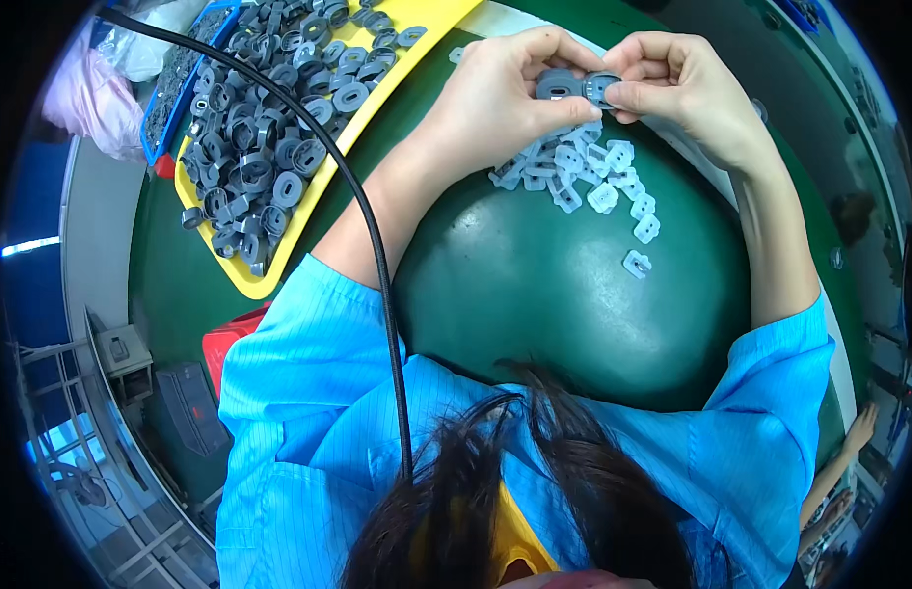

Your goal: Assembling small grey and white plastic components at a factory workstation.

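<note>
At the far side of the green table, both my hands are closed around small round grey plastic parts. My left hand (500, 98) pinches a dark grey cap with an oval slot (557, 86) between thumb and fingers. Right beside it, my right hand (687, 98) grips a grey ring-shaped part (599, 89) by its edge. These two parts meet or nearly touch; I cannot tell whether they are joined. Under and in front of my hands lies a loose heap of small pale, translucent plastic pieces (603, 198), trailing toward me.
A yellow tray (248, 283) heaped with grey round parts (245, 147) stands at the left, with a blue tray (152, 142) beyond. A black cable (373, 216) crosses the view over my left forearm. Another person's arm (849, 452) shows at the lower right.
</note>
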{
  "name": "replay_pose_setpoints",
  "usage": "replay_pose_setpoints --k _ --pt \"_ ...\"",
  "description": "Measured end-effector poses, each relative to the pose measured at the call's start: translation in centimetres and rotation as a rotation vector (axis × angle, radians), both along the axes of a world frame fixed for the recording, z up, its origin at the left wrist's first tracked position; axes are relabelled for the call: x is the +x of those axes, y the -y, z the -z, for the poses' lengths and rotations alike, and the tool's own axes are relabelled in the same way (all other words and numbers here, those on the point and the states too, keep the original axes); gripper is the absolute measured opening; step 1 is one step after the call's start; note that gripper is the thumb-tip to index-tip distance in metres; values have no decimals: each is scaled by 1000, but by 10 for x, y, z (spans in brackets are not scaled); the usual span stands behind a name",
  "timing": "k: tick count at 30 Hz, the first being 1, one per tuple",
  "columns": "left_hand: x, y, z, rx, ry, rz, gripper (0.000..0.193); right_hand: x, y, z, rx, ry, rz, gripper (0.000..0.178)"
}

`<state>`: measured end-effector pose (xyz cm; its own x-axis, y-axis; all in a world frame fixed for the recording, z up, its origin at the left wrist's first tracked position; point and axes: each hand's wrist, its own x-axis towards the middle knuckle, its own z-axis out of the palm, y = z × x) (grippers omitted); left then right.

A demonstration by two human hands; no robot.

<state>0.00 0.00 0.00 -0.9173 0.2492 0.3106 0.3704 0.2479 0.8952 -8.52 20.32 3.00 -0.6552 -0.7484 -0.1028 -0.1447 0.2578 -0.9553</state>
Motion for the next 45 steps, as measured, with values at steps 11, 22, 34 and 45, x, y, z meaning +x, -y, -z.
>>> replay_pose_setpoints --k 11,22,34,45 --pt "-4 -7 9 884 375 -45 27 28 35 12 -340 -1368 97 26" --pt "-10 2 14 822 386 -96 21 -42 -12 35 -197 55 457 18" --pt "-4 5 8 168 260 -272 45 28 7 -13 450 -590 109 35" --pt "0 -26 7 -157 -32 -460 40 12 5 9 156 -444 239 23"
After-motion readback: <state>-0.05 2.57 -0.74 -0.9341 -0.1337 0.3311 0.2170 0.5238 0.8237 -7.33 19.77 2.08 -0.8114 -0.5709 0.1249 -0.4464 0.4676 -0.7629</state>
